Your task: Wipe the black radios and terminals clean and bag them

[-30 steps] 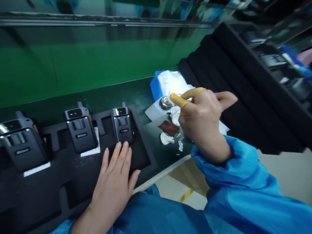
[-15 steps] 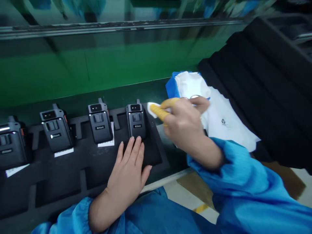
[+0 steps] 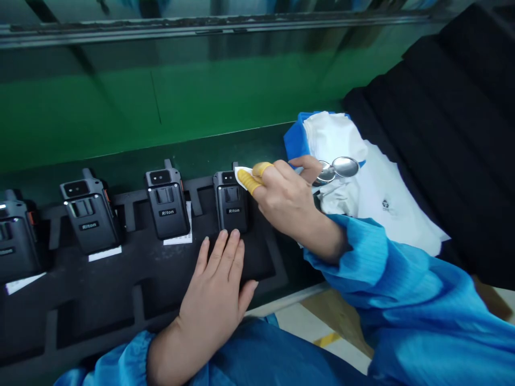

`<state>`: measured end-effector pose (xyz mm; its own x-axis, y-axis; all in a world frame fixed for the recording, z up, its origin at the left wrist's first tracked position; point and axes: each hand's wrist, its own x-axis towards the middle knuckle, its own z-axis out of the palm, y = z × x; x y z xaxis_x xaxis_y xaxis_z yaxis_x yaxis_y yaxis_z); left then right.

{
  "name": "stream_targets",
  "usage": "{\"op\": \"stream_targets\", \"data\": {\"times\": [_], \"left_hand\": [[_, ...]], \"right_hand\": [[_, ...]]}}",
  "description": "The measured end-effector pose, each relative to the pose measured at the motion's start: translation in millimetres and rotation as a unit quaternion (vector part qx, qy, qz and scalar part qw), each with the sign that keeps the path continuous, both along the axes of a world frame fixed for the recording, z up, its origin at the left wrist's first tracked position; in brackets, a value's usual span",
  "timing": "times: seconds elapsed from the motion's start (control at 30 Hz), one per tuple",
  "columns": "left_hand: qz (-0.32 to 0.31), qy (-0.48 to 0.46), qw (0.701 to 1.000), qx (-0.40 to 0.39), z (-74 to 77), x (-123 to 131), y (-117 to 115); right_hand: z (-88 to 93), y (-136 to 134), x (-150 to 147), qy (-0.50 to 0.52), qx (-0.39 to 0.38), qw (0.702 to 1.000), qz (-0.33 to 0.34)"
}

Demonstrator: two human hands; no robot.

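Note:
My left hand (image 3: 217,284) lies flat with fingers stretched out, its fingertips at the lower end of the rightmost black walkie-talkie (image 3: 232,206). Yellow finger cots cover two fingers of my right hand (image 3: 285,193), which pinches a small white wipe (image 3: 241,174) against that device's upper right corner, by the antenna. Further left in the black foam tray (image 3: 161,276) lie another walkie-talkie (image 3: 167,206) marked "Riton", a tilted one (image 3: 90,214), and one cut off at the frame's left edge (image 3: 20,236). White paper slips stick out from under these three.
Behind my right hand stands a blue box (image 3: 295,140) holding white cloths (image 3: 333,134). Round shiny metal lids (image 3: 345,166) sit in front of it. A white bag (image 3: 402,203) and stacked black foam (image 3: 450,139) are at the right. A green panel (image 3: 241,80) runs along the back.
My right hand has moved left and brought the wipe onto the rightmost walkie-talkie's upper corner. The left hand stays flat at its lower end. The view has shifted slightly.

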<state>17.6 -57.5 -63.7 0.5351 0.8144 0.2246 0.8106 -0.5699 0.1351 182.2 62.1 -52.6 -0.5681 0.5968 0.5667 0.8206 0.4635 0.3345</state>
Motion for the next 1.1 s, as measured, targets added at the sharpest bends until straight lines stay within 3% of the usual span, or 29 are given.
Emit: {"op": "stream_targets", "data": {"times": [0.2,0.43,0.6,0.77,0.97,1.1], "left_hand": [[0.003,0.002,1.000,0.005,0.9,0,1],[0.001,0.000,1.000,-0.010,2.1,0,0],[-0.002,0.002,1.000,-0.021,1.4,0,-1],[0.002,0.005,0.999,-0.039,-0.7,-1,-1],[-0.003,-0.007,0.999,-0.041,-0.8,-2,-1],[-0.006,-0.017,0.998,-0.053,-1.7,-3,-1]], "right_hand": [[-5.8,5,-24,0.022,-0.040,0.999,-0.002],[-6.3,-16,7,0.078,-0.142,0.984,-0.077],[-5.4,-45,5,0.064,-0.094,0.993,-0.019],[-8.9,-53,-11,0.025,-0.088,0.995,0.048],[-10.8,-60,11,0.025,-0.099,0.994,-0.025],[1.2,-52,45,0.080,0.004,0.992,-0.099]]}}
